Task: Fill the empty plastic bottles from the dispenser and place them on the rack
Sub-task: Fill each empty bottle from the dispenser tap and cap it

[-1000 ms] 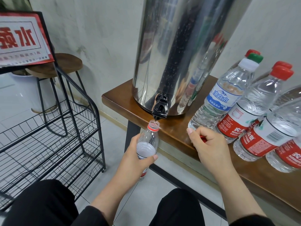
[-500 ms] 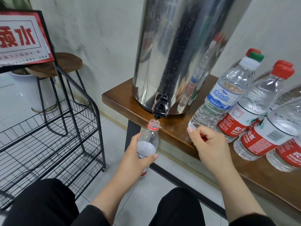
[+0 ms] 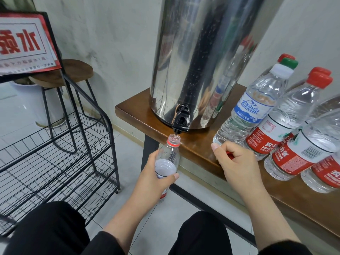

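A tall steel dispenser [image 3: 200,52] stands on the wooden table [image 3: 198,151], its black tap [image 3: 181,121] hanging over the table's edge. My left hand [image 3: 154,179] grips a small uncapped plastic bottle [image 3: 168,153] upright, its open mouth just under the tap. Water fills the bottle's lower part. My right hand [image 3: 237,164] rests on the table edge, its curled fingers holding a small red cap [image 3: 230,155]. The black wire rack [image 3: 55,155] stands on the floor at the left.
Several capped plastic bottles [image 3: 257,107] with red or blue labels stand on the table to the right of the dispenser. A red and white sign [image 3: 24,43] tops the rack. Behind it stands a wooden stool [image 3: 71,72]. My knees are at the bottom.
My left hand has lifted the bottle slightly, bringing its mouth closer under the tap. The right hand stays in place.
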Demonstrator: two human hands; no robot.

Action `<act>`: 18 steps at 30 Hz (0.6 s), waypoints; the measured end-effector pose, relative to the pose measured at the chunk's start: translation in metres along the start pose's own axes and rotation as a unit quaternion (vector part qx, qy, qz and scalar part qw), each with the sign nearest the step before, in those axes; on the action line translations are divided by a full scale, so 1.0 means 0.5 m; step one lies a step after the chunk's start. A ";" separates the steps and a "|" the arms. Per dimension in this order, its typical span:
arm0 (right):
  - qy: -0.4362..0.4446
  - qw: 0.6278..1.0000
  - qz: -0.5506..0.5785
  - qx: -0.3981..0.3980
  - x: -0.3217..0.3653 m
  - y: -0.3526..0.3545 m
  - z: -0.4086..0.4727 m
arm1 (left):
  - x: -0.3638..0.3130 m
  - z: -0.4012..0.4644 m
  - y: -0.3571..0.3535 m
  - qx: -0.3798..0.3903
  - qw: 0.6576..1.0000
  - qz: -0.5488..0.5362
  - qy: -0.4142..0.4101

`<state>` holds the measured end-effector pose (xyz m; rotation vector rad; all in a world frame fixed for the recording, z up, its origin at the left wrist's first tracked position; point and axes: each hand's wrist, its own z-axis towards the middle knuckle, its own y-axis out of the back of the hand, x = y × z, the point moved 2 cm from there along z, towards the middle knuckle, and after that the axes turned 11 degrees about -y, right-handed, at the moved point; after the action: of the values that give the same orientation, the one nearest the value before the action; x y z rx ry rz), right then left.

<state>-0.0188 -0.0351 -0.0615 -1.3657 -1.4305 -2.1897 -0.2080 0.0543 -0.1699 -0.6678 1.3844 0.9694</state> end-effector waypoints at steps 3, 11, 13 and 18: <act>0.003 1.000 0.005 0.000 0.000 0.001 -0.001 | 0.002 0.001 0.000 0.000 1.000 0.000 0.002; -0.002 1.000 0.008 0.000 0.001 0.000 -0.002 | 0.009 0.002 0.000 0.002 1.000 -0.002 -0.002; -0.004 1.000 0.009 0.001 0.000 0.001 -0.002 | 0.010 0.003 0.000 0.003 1.000 -0.003 -0.001; -0.002 1.000 0.009 0.002 -0.002 0.000 0.000 | 0.009 0.004 0.000 0.005 1.000 0.000 -0.002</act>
<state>-0.0182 -0.0352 -0.0623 -1.3767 -1.4163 -2.1732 -0.2074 0.0566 -0.1742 -0.6581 1.3858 0.9628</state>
